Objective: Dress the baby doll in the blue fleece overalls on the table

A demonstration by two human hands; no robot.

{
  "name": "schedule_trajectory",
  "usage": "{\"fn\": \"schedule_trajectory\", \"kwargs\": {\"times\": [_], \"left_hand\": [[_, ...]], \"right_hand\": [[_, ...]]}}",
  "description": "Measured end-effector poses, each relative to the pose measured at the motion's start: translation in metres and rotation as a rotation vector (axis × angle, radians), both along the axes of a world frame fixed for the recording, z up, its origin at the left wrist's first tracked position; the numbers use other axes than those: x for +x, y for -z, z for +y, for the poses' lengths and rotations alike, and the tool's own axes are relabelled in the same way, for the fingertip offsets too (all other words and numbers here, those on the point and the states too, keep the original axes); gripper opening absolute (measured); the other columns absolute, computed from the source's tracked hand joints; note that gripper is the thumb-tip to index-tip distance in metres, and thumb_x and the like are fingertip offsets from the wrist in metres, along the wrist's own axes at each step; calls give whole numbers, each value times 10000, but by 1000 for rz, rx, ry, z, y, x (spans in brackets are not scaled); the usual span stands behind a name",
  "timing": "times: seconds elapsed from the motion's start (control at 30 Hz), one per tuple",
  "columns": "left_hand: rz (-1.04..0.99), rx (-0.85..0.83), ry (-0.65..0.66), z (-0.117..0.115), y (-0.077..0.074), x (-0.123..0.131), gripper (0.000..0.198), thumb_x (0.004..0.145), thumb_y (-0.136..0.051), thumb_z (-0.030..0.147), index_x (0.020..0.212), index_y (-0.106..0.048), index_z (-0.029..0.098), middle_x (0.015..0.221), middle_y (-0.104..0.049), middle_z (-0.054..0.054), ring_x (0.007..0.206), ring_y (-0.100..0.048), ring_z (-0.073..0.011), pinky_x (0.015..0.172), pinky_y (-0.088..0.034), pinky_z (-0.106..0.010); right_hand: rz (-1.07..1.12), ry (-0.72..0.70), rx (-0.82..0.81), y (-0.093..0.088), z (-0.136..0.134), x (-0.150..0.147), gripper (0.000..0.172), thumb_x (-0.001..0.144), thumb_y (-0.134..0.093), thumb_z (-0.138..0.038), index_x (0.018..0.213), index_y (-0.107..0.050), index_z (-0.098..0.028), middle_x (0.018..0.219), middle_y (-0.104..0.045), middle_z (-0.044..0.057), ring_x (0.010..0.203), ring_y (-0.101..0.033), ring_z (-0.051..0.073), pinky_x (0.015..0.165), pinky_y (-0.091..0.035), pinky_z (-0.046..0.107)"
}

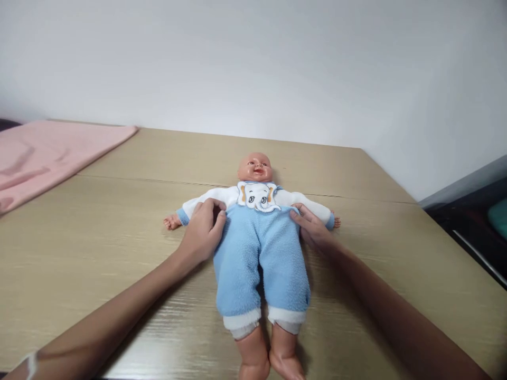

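A baby doll (pixel 255 169) lies on its back on the wooden table, head away from me and bare feet toward me. It wears a white long-sleeved top (pixel 214 195) with a white elephant patch (pixel 258 197) on the chest, and fluffy light blue pants (pixel 241 253) with white cuffs. My left hand (pixel 204 227) pinches the waist of the pants at their left edge. At the opposite edge, my right hand (pixel 311 227) grips the waist between thumb and fingers. Both of the doll's arms stretch out sideways beyond my hands.
The table (pixel 119 232) has a seam running across it behind the doll. A pink cloth (pixel 59 153) lies at the back left. A pale wall (pixel 253 68) rises behind, and a dark object (pixel 475 227) stands off the right edge.
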State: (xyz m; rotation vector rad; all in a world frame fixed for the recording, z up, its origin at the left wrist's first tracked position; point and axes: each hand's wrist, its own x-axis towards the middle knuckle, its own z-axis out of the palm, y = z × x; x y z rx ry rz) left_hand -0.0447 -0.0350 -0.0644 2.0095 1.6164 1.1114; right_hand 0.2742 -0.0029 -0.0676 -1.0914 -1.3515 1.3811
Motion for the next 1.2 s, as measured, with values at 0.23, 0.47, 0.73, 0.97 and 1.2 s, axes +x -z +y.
{"fn": "schedule_trajectory", "kwargs": {"times": [0.23, 0.47, 0.73, 0.97, 1.2], "left_hand": [[-68, -106, 54, -4, -2, 1, 181, 1073, -479, 396, 1065, -571, 240, 1121, -723, -97, 1110, -613, -334, 1011, -470, -505], [-393, -353, 167, 3, -1, -8, 324, 1099, -553, 556, 996, -558, 248, 870, -507, 27, 811, -476, -203, 774, -409, -346], [-816, -527, 220, 13, 2, -10, 375, 1019, -686, 598, 951, -561, 251, 897, -557, -9, 823, -519, -206, 762, -494, -350], [-725, -453, 226, 21, 7, -15, 198, 973, -645, 444, 1006, -609, 252, 960, -622, -49, 907, -589, -250, 817, -556, -385], [-347, -219, 262, 24, 11, -25, 246, 1015, -570, 389, 1229, -578, 269, 1187, -607, -47, 1086, -575, -247, 1026, -498, -369]], "right_hand": [[97, 76, 36, 3, -5, -6, 248, 925, -678, -496, 1038, -594, -293, 1124, -764, 76, 1149, -719, 335, 1010, -605, 489], [-2, 215, 56, 19, -1, -8, 405, 939, -736, -651, 1107, -558, -328, 919, -651, -20, 849, -640, 245, 731, -548, 343], [-127, 156, 117, 13, 3, -4, 421, 914, -751, -670, 1068, -575, -319, 860, -629, -41, 753, -572, 213, 686, -483, 323], [-359, 243, 338, 12, -5, -4, 332, 1014, -713, -598, 1073, -607, -288, 957, -718, 17, 867, -688, 232, 823, -563, 363], [-542, 229, 471, 17, -6, -1, 286, 1087, -622, -561, 1104, -632, -276, 946, -703, 40, 841, -662, 252, 854, -582, 423]]}}
